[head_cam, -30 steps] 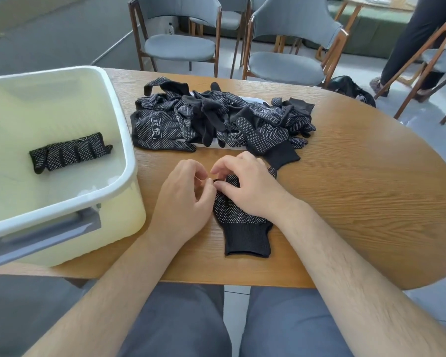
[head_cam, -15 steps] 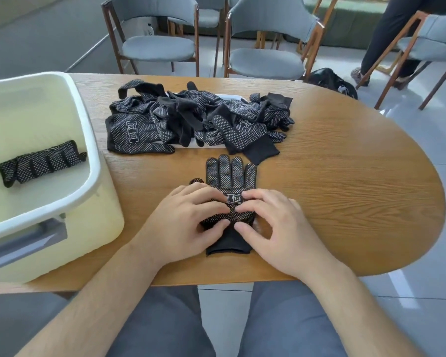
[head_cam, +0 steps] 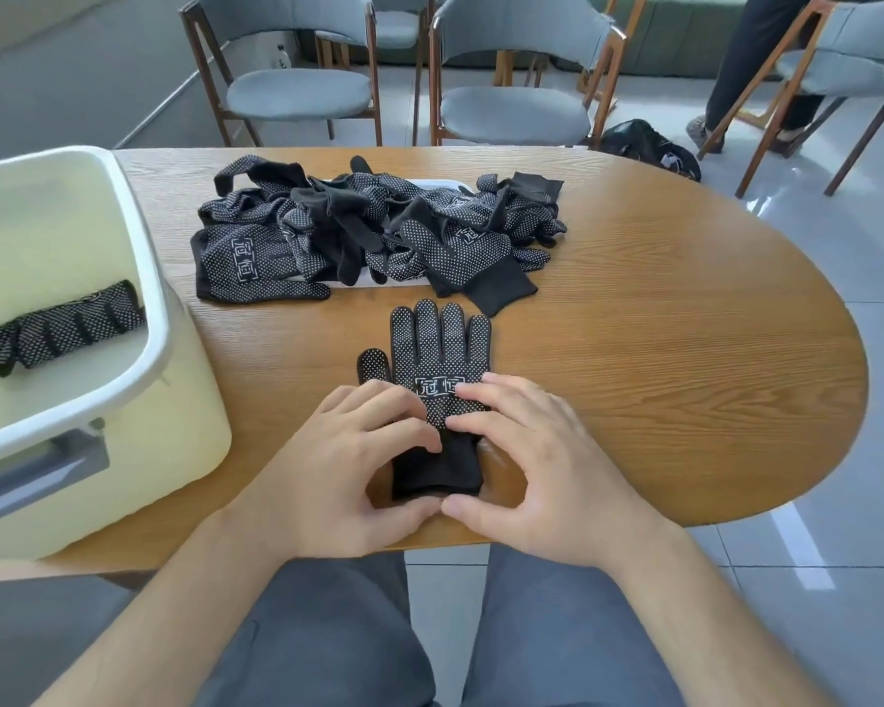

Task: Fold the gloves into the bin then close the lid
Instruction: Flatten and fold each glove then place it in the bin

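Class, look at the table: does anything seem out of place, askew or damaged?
Only the pile of gloves at the far side of the table looks untidy: tangled, cuffs askew. The flat glove under the left hand and right hand lies straight; the folded glove in the bin is neat.

Looked forward and down from head height, wide-angled, close above the near edge of the table [head_cam: 659, 349]; reached past the far edge to chairs [head_cam: 297, 89] and floor.
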Motion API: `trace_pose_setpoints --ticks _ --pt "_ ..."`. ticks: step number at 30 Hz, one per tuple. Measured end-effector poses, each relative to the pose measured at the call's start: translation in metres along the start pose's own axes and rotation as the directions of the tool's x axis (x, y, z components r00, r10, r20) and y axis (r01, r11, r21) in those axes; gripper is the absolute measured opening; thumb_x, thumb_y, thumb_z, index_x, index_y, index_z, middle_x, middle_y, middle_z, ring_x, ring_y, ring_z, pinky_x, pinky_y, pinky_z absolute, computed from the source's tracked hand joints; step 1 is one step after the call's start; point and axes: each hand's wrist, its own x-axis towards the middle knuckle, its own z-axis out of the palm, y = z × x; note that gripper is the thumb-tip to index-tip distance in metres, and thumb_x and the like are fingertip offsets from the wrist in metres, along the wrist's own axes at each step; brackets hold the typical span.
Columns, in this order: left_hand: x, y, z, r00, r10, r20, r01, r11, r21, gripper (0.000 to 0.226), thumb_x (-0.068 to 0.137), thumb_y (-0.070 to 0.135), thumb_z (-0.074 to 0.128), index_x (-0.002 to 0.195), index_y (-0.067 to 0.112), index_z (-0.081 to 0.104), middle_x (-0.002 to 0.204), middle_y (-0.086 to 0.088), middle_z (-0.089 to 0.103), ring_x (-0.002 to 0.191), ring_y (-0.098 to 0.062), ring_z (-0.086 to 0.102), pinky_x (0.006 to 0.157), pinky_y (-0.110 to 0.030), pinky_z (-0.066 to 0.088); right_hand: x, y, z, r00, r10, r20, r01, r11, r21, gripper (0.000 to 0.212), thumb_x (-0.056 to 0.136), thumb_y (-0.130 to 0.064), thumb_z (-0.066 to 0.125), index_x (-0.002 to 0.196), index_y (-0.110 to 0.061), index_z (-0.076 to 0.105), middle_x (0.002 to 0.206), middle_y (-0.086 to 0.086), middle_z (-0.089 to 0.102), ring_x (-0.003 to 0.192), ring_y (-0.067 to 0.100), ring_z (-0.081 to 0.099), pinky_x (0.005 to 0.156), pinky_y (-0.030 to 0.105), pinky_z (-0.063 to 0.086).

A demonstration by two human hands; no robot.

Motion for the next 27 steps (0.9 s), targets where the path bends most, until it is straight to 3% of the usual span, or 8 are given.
trace_pose_setpoints --ticks 3,6,11,16,20,24,27 --pt "0.002 -0.001 0.002 0.999 -0.027 -0.019 0.027 1.000 0.013 0.028 0.083 0.048 0.074 0.100 0.025 0.069 0.109 0.013 0.058 0.103 -0.012 0.055 0.088 -0.029 0.041 0.000 0.000 -0.002 0.999 -0.041 -0.025 0.042 0.999 0.008 0.060 0.081 -0.060 0.072 0.133 -0.033 0.062 0.155 -0.018 0.041 0.150 0.007 0.028 0.121 0.034 0.027" --pt "0.003 -0.002 0.006 0.996 -0.025 -0.088 0.028 0.999 0.030 0.020 0.087 0.041 0.072 0.096 0.023 0.072 0.104 0.012 0.062 0.098 -0.012 0.058 0.083 -0.028 0.042 -0.001 -0.001 0.000 0.992 -0.077 -0.101 0.080 0.997 0.023 0.052 0.083 -0.046 0.078 0.130 -0.027 0.067 0.143 -0.016 0.054 0.140 0.009 0.042 0.116 0.034 0.035" --pt "0.005 -0.002 0.007 0.984 -0.050 -0.173 0.051 0.999 0.001 0.020 0.092 0.040 0.068 0.092 0.021 0.074 0.097 0.012 0.067 0.091 -0.013 0.061 0.079 -0.031 0.045 0.006 0.004 0.008 0.968 -0.151 -0.201 0.158 0.987 0.019 0.022 0.094 -0.028 0.072 0.112 -0.015 0.074 0.118 -0.008 0.069 0.118 0.016 0.060 0.097 0.039 0.050" --pt "0.003 -0.005 0.008 0.981 -0.107 -0.162 0.107 0.994 -0.014 0.033 0.089 0.050 0.069 0.105 0.021 0.071 0.098 0.015 0.066 0.098 -0.012 0.058 0.087 -0.031 0.044 0.014 0.006 0.009 0.970 -0.066 -0.232 0.094 0.989 0.112 0.032 0.101 -0.041 0.061 0.104 -0.011 0.074 0.098 -0.010 0.068 0.103 0.015 0.060 0.090 0.034 0.050" --pt "0.006 -0.009 0.007 0.940 -0.282 -0.191 0.256 0.955 -0.149 0.029 0.095 0.042 0.059 0.117 0.025 0.066 0.092 0.014 0.066 0.088 -0.001 0.056 0.084 -0.027 0.045 0.025 0.003 0.004 0.978 0.085 -0.193 -0.040 0.973 0.226 0.030 0.099 -0.048 0.056 0.107 -0.023 0.071 0.090 -0.011 0.064 0.088 0.008 0.059 0.077 0.029 0.050" --pt "0.013 -0.010 0.007 0.900 -0.406 -0.156 0.355 0.893 -0.275 0.036 0.094 0.036 0.065 0.128 0.030 0.056 0.082 0.015 0.062 0.080 -0.002 0.058 0.069 -0.015 0.044 0.037 0.000 0.002 0.965 0.144 -0.218 -0.102 0.976 0.195 0.024 0.095 -0.036 0.067 0.119 -0.033 0.065 0.087 -0.014 0.061 0.078 -0.005 0.054 0.066 0.014 0.040" --pt "0.017 -0.011 0.006 0.895 -0.413 -0.171 0.359 0.892 -0.276 0.043 0.091 0.027 0.072 0.131 0.030 0.055 0.095 0.015 0.061 0.080 -0.007 0.061 0.066 -0.014 0.046 0.043 0.002 0.005 0.964 0.148 -0.221 -0.109 0.978 0.180 0.024 0.094 -0.029 0.071 0.117 -0.032 0.065 0.091 -0.016 0.060 0.079 -0.005 0.055 0.067 0.008 0.035"
